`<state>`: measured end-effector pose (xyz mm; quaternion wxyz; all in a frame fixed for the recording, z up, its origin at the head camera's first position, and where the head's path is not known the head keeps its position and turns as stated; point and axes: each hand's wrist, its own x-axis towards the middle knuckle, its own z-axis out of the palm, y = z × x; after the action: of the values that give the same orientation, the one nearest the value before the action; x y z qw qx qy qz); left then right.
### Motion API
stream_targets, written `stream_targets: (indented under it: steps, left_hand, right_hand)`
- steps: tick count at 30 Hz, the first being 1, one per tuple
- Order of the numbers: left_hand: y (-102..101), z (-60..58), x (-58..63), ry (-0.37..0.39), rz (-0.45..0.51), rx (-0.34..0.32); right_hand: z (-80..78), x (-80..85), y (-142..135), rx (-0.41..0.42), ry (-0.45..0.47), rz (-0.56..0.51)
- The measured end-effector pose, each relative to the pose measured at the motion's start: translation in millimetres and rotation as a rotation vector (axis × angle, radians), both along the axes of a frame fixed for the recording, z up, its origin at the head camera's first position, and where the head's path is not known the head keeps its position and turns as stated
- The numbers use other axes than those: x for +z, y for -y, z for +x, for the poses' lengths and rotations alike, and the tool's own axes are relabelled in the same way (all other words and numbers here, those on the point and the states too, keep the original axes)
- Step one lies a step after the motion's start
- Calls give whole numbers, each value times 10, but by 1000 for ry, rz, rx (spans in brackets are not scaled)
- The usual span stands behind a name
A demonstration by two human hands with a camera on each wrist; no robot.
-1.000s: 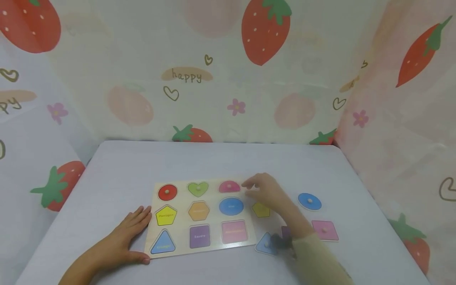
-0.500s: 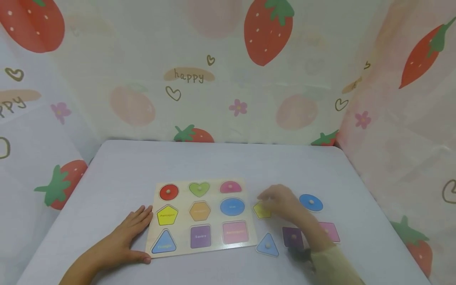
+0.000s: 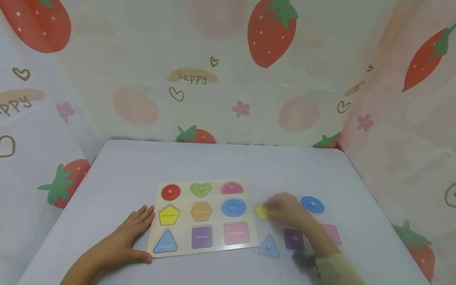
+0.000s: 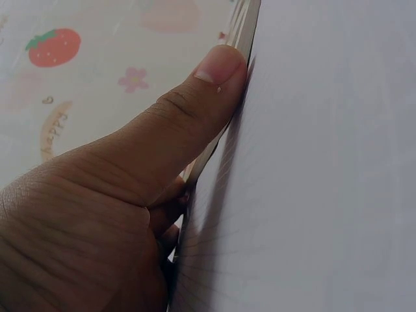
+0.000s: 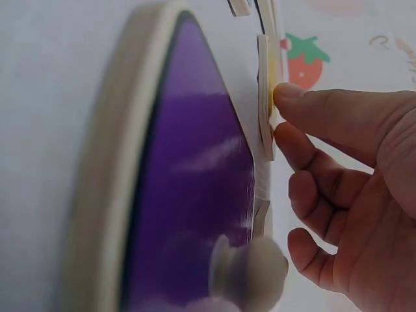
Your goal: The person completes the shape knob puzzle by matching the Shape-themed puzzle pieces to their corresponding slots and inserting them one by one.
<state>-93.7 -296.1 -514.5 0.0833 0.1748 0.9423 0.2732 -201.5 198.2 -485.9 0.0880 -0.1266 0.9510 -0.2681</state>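
A pale wooden shape puzzle board [image 3: 218,251] lies on the white table, with a red circle [image 3: 165,192], a green heart [image 3: 196,189] and a pink half-circle [image 3: 227,190] bearing knobs in its top row. My left hand [image 3: 122,237] rests at the board's left edge, fingers straight; the thumb lies along that edge in the left wrist view. Right of the board, my right hand [image 3: 286,209] pinches at the yellow pentagon piece [image 3: 259,213] with thumb and forefinger. In the right wrist view both fingertips meet the pentagon's face, and its knob is mostly hidden.
Loose knobbed pieces lie around my right hand: a blue oval [image 3: 308,203], a blue triangle [image 3: 268,252], a purple square [image 3: 290,245] and a pink rectangle [image 3: 334,235], partly hidden by the forearm. Strawberry-print cloth [image 3: 199,107] encloses the table's back and sides.
My right hand has moved from beside the pink half-circle, right and toward me, down to the yellow pentagon piece. My left hand stays at the board's edge. The head view has shifted slightly.
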Motion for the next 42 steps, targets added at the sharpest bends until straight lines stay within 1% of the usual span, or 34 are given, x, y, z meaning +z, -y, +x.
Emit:
stream_targets:
  steps: [4, 11, 15, 17, 22, 25, 29, 31, 35, 39, 42]
  left_hand:
    - [6, -7, 4, 3, -3, -2]
    - [19, -9, -28, -13, 0, -9]
    - [7, -10, -33, -13, 3, -9]
    - [0, -11, -31, -7, 2, -7]
    - [-5, -15, -30, -2, -2, -5]
    - [1, -19, -38, -7, -6, -8]
    - [8, -22, -41, -14, -4, -13]
    - [8, -24, -36, -20, 0, -15]
    - [5, -23, -17, -24, 11, -13]
    - [1, -14, -9, -3, 14, -2]
    - [0, -15, -16, 7, 8, 5]
  right_hand:
    - [18, -13, -2, -6, -2, 10]
    - [37, 31, 43, 73, -54, 0]
    - [30, 26, 56, 85, -83, 4]
    - [28, 25, 64, 81, -85, 5]
    - [18, 44, 102, 20, -56, 24]
    - [14, 95, 139, -3, -53, 6]
    - [21, 188, 200, 2, -56, -55]
    - [29, 230, 237, 19, -63, -84]
    - [26, 295, 339, 48, -86, -104]
    - [9, 374, 478, 72, -88, -108]
    - [1, 446, 586, 112, -100, -129]
